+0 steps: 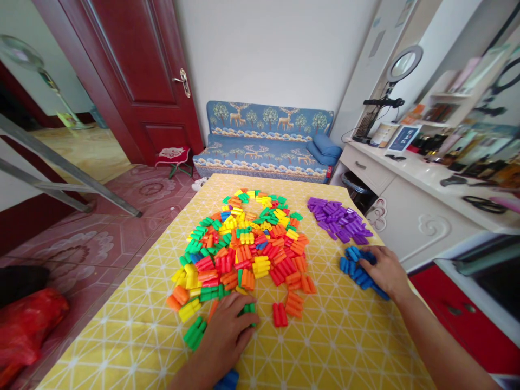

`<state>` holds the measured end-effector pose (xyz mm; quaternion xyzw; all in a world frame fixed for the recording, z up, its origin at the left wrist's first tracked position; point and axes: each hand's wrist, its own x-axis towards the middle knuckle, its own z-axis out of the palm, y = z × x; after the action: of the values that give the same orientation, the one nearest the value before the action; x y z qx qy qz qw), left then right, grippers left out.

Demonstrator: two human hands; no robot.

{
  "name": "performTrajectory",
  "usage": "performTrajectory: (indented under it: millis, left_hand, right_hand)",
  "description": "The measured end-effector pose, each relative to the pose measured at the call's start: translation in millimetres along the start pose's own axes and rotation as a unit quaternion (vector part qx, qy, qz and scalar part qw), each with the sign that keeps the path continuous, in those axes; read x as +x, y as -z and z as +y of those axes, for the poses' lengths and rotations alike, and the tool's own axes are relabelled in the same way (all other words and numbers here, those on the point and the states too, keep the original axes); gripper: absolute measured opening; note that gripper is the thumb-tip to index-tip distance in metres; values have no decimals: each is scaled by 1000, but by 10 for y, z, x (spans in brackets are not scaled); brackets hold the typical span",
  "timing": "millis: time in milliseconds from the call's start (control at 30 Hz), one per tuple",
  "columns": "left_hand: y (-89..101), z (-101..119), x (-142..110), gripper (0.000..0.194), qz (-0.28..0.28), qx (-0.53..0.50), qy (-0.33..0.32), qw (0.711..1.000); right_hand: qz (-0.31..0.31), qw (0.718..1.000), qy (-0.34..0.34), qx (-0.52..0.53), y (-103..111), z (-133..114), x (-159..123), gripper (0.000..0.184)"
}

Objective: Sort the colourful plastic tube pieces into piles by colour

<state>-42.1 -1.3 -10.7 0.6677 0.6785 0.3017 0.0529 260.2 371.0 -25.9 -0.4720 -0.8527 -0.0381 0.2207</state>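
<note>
A big heap of mixed plastic blocks [247,246] in red, orange, yellow, green and blue covers the middle of the yellow tablecloth [333,346]. My left hand [227,330] lies palm down at the heap's near edge, fingers curled over a green block [248,310]. A blue block [228,380] shows under that wrist. My right hand [384,271] rests on a small pile of blue blocks [357,268] at the right, fingers bent over them. A separate pile of purple blocks [339,219] lies beyond it.
A white dresser [410,216] with a ring light [404,62] and clutter stands to the right of the table. A blue sofa [264,141] sits against the far wall, a dark red door [134,76] at the left. A red bag [28,325] lies on the floor.
</note>
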Motion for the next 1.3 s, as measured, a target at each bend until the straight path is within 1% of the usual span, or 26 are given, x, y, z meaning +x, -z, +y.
performTrajectory:
  millis: [67,133,200,267,333,400,433,500,567,633,733,800,833,900,967,1033,1100,1133,1233,1300]
  left_hand:
    - [2,1,-5,21,-4,-3,0,1000]
    - [7,-1,-6,20,-8,-6,3,1000]
    - [17,-3,-2,21,-11,-8,3,1000]
    - [26,-5,6,20,-9,-8,3,1000]
    - [29,-3,12,20,-6,-8,1,1000]
    - [23,4,6,20,-4,-7,2,1000]
    - [17,9,-2,20,-3,-6,3,1000]
    - [8,22,-24,20,-1,-2,7,1000]
    - [15,34,-36,21,6,5,6,1000]
    - [50,36,-6,24,23,13,3,1000]
    - [149,-7,161,26,59,16,7,998]
    - [232,-80,324,26,71,21,29,997]
    - [277,-133,402,25,75,28,46,996]
    - [375,-276,508,24,99,57,89,989]
    - [485,-464,519,27,141,94,139,976]
    - [600,-683,441,32,171,131,200,956]
    - [692,-898,320,35,155,164,269,936]
    - [722,-993,262,37,137,172,289,932]
    - [744,-1190,165,50,84,177,288,937]
    - [725,-1251,172,54,71,171,272,944]
  right_hand:
    - [-6,1000,14,3,18,-58,8,49]
    - [-9,999,48,10,27,-127,27,52]
    - [-18,995,96,28,31,-184,53,50]
    - [-51,989,130,55,31,-212,77,47]
    - [-83,985,131,80,32,-215,98,44]
    - [-93,984,118,92,35,-222,110,42]
    - [-86,986,113,92,38,-242,110,41]
    - [-49,988,106,97,48,-352,90,40]
    - [-6,986,109,127,63,-585,37,38]
    - [13,973,134,188,80,-944,-44,34]
    - [-10,936,205,286,95,-1613,-157,24]
    - [-31,916,235,323,85,-2038,-180,24]
    - [-44,910,245,331,72,-2222,-170,26]
    - [-63,912,243,325,36,-2514,-116,31]
    - [-81,928,226,286,-3,-2711,-41,34]
    - [-104,945,211,228,-32,-2835,22,34]
    - [-127,955,208,170,-47,-2915,53,30]
    - [-136,957,210,146,-50,-2945,57,29]
    - [-155,959,219,94,-51,-3009,47,34]
    - [-164,958,221,81,-45,-3033,45,35]
